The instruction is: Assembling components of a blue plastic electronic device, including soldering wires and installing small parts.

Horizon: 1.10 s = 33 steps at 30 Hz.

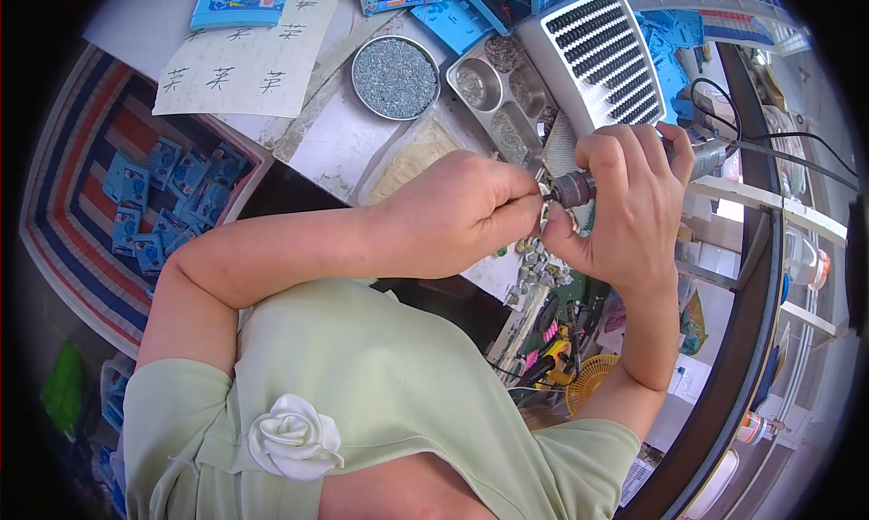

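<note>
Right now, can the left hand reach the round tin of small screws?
Probably yes. The left hand pinches a small part at the power screwdriver; the round tin lies just beyond it with nothing between.

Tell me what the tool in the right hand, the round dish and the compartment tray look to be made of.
Tool in the right hand: dark grey barrel with a bright tip, apparently metal, perhaps partly plastic. Round dish: thin silvery rim with a dull shine, likely steel or aluminium, full of small grey bits. Compartment tray: brushed silver walls, probably stainless steel.
</note>
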Available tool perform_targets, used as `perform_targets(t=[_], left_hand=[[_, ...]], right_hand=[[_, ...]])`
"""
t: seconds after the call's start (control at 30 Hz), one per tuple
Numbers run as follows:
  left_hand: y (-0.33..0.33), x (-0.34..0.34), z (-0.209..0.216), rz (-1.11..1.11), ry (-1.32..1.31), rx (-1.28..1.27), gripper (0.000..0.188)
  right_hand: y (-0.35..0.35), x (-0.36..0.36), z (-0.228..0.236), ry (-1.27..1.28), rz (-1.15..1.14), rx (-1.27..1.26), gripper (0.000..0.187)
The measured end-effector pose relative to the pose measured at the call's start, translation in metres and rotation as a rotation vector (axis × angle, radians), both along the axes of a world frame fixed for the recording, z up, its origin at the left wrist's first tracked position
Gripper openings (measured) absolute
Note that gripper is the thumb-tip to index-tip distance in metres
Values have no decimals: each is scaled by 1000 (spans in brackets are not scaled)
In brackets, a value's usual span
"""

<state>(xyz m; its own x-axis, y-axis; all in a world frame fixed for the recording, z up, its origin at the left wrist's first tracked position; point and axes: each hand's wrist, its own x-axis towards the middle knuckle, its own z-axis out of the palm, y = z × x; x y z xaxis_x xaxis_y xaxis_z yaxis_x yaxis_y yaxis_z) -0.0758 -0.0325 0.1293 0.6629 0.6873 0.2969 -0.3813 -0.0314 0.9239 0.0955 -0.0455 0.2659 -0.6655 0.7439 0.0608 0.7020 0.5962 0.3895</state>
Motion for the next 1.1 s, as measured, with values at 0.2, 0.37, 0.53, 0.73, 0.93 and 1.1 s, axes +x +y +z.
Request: perform_targets(t=[0.2, 0.37, 0.53, 0.73, 0.93, 1.1], left_hand=[[-2, -1, 5, -127, -32, -223, 27], [-4, 4, 0, 4, -56, -33, 26], [-2, 3, 7, -13, -20, -21, 24], [7, 7, 0, 47, 54, 178, 25], [15, 11, -16, -57, 57, 4, 24], [15, 7, -19, -66, 86, 10, 24]], right_hand=[[0, 0, -1, -16, 4, 13, 46], [1, 1, -1, 17, 32, 27, 44], [-1, 7, -3, 48, 23, 34, 45], [-3, 7, -2, 9, -39, -5, 47], [-5, 2, 1, -9, -160, -63, 47], [-5, 6, -3, -25, -152, -51, 49]])
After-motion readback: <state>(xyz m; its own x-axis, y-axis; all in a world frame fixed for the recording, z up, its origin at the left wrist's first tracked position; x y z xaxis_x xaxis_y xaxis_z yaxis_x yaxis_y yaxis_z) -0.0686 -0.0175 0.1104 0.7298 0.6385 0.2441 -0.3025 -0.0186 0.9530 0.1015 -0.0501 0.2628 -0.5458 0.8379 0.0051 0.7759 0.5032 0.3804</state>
